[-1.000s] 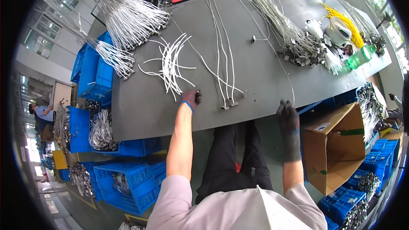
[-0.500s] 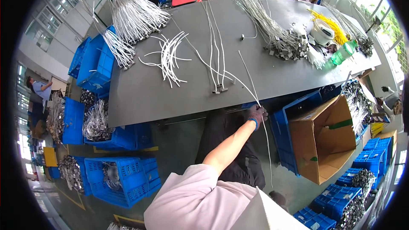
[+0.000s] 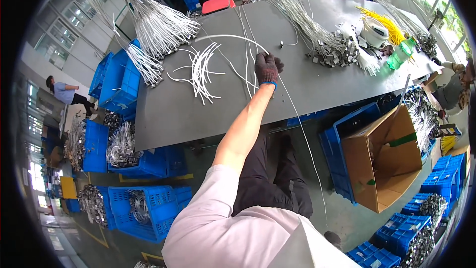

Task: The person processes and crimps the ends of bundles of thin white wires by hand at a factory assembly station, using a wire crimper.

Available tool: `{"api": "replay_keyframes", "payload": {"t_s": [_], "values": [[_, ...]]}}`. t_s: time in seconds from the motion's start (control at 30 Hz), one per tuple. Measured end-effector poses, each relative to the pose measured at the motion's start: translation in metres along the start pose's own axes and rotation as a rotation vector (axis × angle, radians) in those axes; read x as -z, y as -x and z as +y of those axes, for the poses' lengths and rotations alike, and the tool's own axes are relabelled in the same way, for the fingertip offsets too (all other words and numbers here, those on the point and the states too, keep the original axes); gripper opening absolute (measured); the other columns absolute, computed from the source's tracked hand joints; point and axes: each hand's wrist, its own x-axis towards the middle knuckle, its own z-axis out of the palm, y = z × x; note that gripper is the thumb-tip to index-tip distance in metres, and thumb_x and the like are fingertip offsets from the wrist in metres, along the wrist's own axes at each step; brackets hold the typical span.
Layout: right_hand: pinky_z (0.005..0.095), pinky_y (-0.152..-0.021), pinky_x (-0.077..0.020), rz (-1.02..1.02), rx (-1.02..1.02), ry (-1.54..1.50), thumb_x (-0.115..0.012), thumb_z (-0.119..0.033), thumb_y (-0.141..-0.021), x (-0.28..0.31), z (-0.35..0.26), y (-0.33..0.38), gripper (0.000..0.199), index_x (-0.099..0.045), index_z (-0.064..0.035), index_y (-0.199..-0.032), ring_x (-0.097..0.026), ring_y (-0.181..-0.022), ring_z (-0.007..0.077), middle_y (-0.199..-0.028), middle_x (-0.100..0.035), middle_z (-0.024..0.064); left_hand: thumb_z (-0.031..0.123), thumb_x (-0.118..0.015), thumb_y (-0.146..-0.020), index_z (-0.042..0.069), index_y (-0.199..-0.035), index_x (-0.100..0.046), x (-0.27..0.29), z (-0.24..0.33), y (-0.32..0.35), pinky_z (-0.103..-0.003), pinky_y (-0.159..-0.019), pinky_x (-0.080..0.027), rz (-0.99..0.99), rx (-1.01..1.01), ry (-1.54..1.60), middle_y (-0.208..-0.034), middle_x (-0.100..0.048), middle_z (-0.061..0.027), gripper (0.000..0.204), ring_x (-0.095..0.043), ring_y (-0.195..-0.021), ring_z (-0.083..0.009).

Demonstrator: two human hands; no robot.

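My left hand [image 3: 267, 68], in a dark knitted glove, is closed over the middle of the table. Its fingers grip a white cable [image 3: 233, 35], whose thicker part arcs up and left over the tabletop. From the hand a thin length hangs past the table edge toward the floor. Thin white cables [image 3: 246, 64] lie beneath and beside the hand, which hides their near ends. A pile of short white tubes [image 3: 201, 72] is left of it. Low on the right, a dark rounded shape, apparently my gloved right hand [image 3: 333, 239], is mostly hidden behind something white; its fingers do not show.
The grey table [image 3: 168, 119] carries a big cable bundle [image 3: 163, 25] at left and another with metal ends [image 3: 337, 52] at right. A green bottle [image 3: 401, 53] stands near yellow cables [image 3: 384, 22]. A cardboard box [image 3: 382, 164] and blue crates [image 3: 144, 213] flank me.
My left hand has risen from the table's near edge to its middle, up and left, carrying the white cable. The cable's thick part now arcs above the table.
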Motion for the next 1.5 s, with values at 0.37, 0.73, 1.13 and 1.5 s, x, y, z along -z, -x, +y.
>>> {"api": "replay_keyframes", "payload": {"t_s": [0.37, 0.73, 1.13, 1.5], "values": [[0.0424, -0.093, -0.0533, 0.121, 0.278, -0.023, -0.06, -0.016, -0.084, 0.004, -0.01, -0.042, 0.033, -0.071, -0.0194, -0.115, -0.066, -0.113, 0.0308, -0.119, -0.07, 0.0109, 0.015, -0.067, -0.09, 0.001, -0.103, -0.068, 0.064, -0.059, 0.102, -0.031, -0.066, -0.055, -0.775, 0.627, -0.577, -0.082, -0.068, -0.0074, 0.02, -0.065, -0.072, -0.0161], [0.0295, -0.064, -0.0508, 0.829, 0.919, -1.073, -0.053, -0.025, -0.103, 0.285, -0.318, -0.07, 0.033, -0.062, 0.0026, -0.118, -0.062, -0.077, 0.015, -0.087, -0.067, 0.0096, 0.026, -0.073, -0.094, 0.0, -0.091, -0.073, 0.033, -0.043, 0.177, -0.027, -0.08, -0.051, -0.536, 0.485, -0.305, -0.083, -0.069, -0.0017, 0.026, -0.062, -0.083, -0.0093], [0.0353, -0.057, -0.0498, 0.353, 0.786, -1.53, -0.043, -0.049, -0.105, 0.373, -0.465, -0.114, 0.056, -0.064, 0.0026, -0.105, -0.062, -0.062, 0.0192, -0.072, -0.065, 0.0081, 0.027, -0.07, -0.094, -0.001, -0.098, -0.074, 0.078, -0.027, 0.123, -0.028, -0.068, -0.05, -0.533, 0.177, -0.789, -0.084, -0.071, -0.0048, 0.029, -0.061, -0.076, -0.0092], [0.0331, -0.042, -0.0436, 0.236, 0.558, -1.086, -0.054, -0.044, -0.095, 0.612, -0.56, -0.274, 0.044, -0.064, -0.0026, -0.103, -0.054, -0.046, 0.0188, -0.066, -0.064, 0.0096, 0.052, -0.06, -0.09, 0.008, -0.095, -0.074, 0.22, -0.017, -0.012, -0.049, -0.072, -0.053, 0.213, 0.196, -1.448, -0.087, -0.071, -0.0213, 0.047, -0.068, -0.086, -0.0426]]}}
